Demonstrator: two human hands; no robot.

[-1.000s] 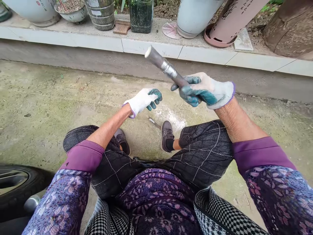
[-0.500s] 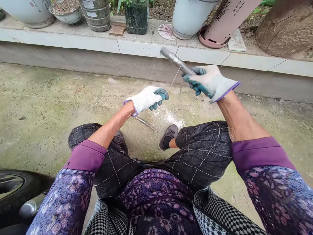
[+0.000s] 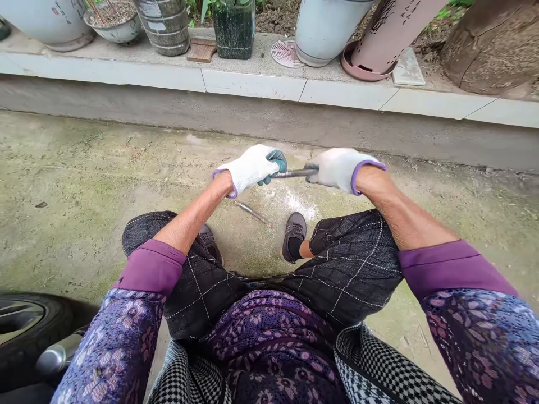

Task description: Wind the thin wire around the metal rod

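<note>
Right hand grips the dark rod; left hand curls at its end, hold unclear. Work looks unfinished, second rod untouched!

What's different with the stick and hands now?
The right hand swung the grey stick down from slanting up to nearly level, its far end now at the left hand; whether that hand grips it is unclear. The thread between them half a second ago no longer shows. The right hand still holds on; the white powder and white flowerpot stayed.
</note>
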